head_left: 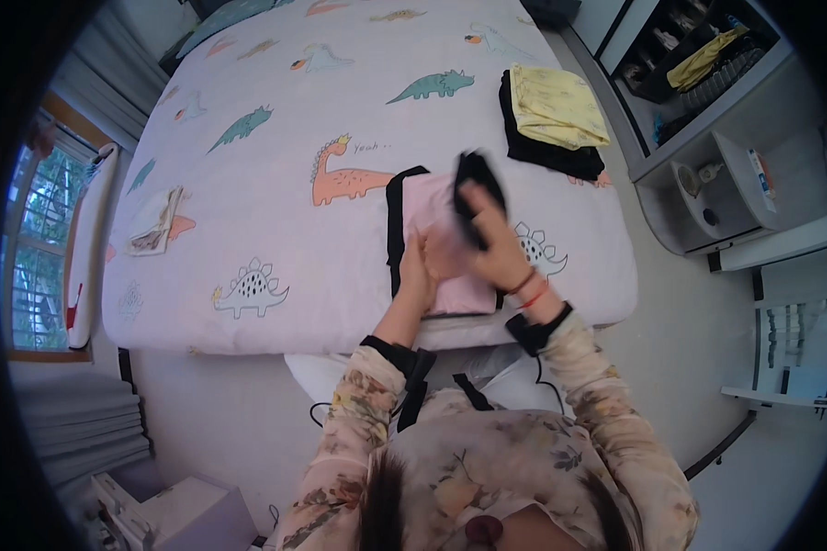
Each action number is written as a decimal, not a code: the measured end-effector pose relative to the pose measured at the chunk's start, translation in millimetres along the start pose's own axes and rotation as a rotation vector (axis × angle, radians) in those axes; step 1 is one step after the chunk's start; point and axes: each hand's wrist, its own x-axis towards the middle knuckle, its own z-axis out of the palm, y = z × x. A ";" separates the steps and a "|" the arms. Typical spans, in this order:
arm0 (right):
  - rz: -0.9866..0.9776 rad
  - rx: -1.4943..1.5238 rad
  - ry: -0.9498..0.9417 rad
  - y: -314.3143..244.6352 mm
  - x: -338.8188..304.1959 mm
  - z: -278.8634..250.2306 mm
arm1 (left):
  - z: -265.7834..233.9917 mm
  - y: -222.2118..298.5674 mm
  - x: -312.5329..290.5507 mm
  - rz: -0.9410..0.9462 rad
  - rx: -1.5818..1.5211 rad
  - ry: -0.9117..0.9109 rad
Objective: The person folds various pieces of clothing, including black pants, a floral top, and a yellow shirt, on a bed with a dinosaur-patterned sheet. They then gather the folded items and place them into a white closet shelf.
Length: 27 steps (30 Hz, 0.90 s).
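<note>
The pink cloth lies near the close edge of the bed, directly beneath and between the two hands, with black cloth showing along its left side. The left hand is over its left part and the right hand is against a raised black flap at its upper right; they are close together, but blur hides whether either one grips.
</note>
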 end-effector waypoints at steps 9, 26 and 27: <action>0.033 -0.382 -0.439 -52.8 -62.6 50.7 | -62.3 0.4 4.7 -0.171 0.041 -0.176; 0.183 -0.479 -0.299 -18.8 -101.3 44.6 | 28.7 16.5 -11.4 1.147 1.816 0.153; 0.193 -0.450 -0.308 -21.8 -98.9 43.8 | 30.7 11.0 -2.7 1.163 1.866 0.137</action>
